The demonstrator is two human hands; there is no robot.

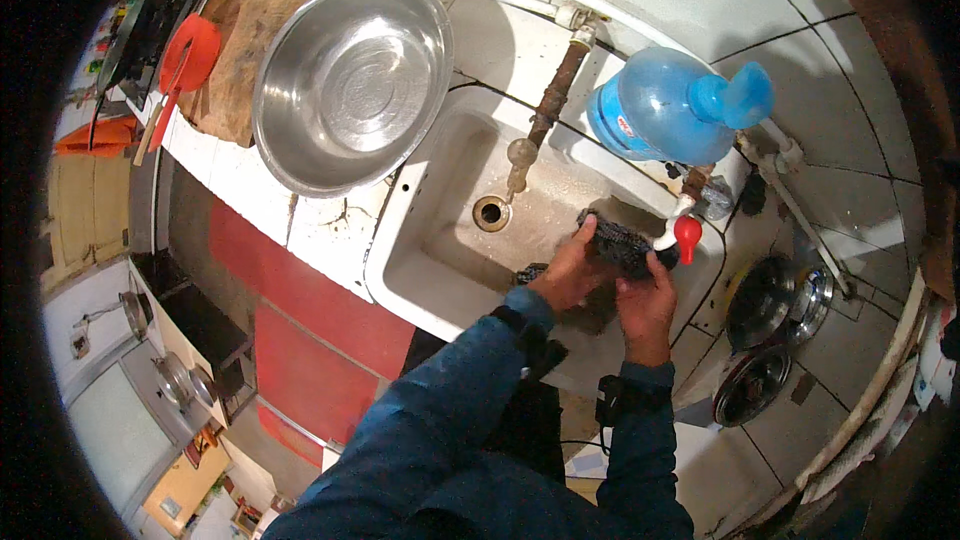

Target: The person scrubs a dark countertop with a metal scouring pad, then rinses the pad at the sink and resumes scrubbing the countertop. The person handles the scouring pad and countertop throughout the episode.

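Observation:
Over the right side of a white sink (440, 190), both hands hold a dark, rough-textured piece (622, 243) that looks like a knitted cloth or scrubbing pad. My left hand (566, 275) has its thumb and fingers closed on the left end. The fingers of my right hand (645, 312) grip the lower right side. Just right of the piece is a white tap with a red handle (687, 232). A second dark bit (530, 273) lies in the basin beside my left wrist. Water wets the basin near the drain (491, 213). My palms partly hide the piece.
A large steel bowl (352, 85) stands on the counter left of the sink. Behind the sink are a blue plastic water bottle (655, 105) and a rusty pipe (560, 85). Pans and lids (765, 315) stand at right. A red ladle-like utensil (190, 55) lies by a wooden board (250, 35).

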